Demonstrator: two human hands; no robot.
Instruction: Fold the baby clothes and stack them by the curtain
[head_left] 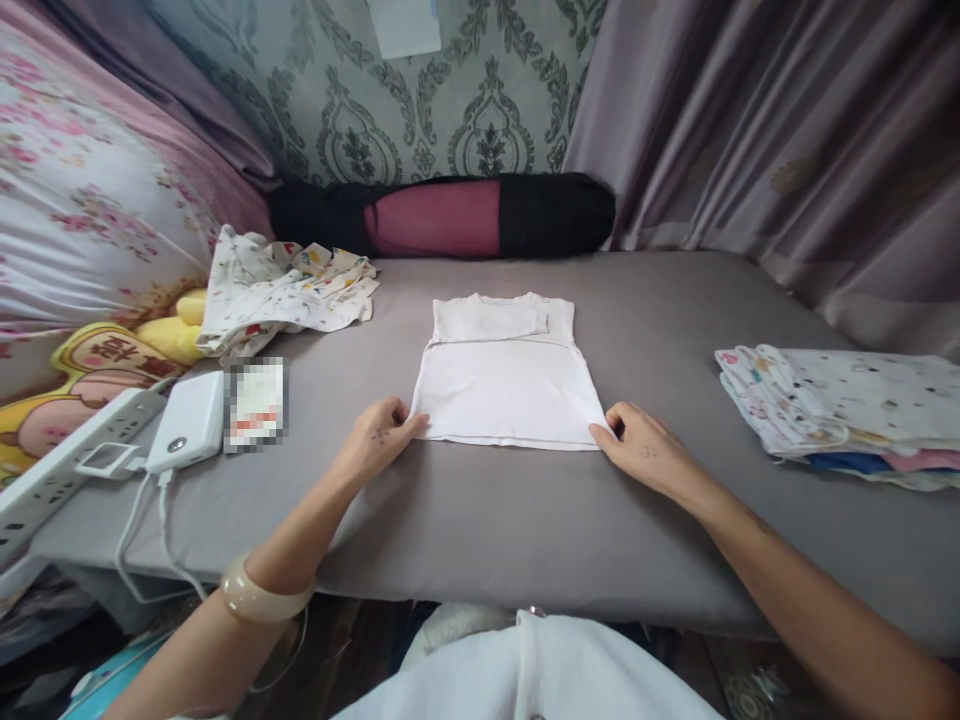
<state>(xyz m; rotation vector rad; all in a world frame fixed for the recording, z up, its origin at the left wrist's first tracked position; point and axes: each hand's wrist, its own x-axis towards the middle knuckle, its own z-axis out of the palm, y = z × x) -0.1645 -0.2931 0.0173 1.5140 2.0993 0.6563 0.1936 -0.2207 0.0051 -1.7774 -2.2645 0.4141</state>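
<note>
A small white long-sleeved shirt (pixel 510 390) lies flat on the grey sheet in front of me, its neckline facing away. Its sleeves are folded inward across the upper part. My left hand (pixel 386 430) pinches the near left corner of the hem between thumb and fingers. At the near right corner, my right hand (pixel 634 440) grips the hem the same way. The hem between both hands runs nearly straight along the sheet.
Folded clothes (pixel 832 405) are stacked at the right. A crumpled patterned garment (pixel 292 290) lies back left, near a yellow plush toy (pixel 97 375). A power strip (pixel 82 460) and white power bank (pixel 187 420) sit left. A black-and-maroon roll (pixel 435 218) lies along the wall.
</note>
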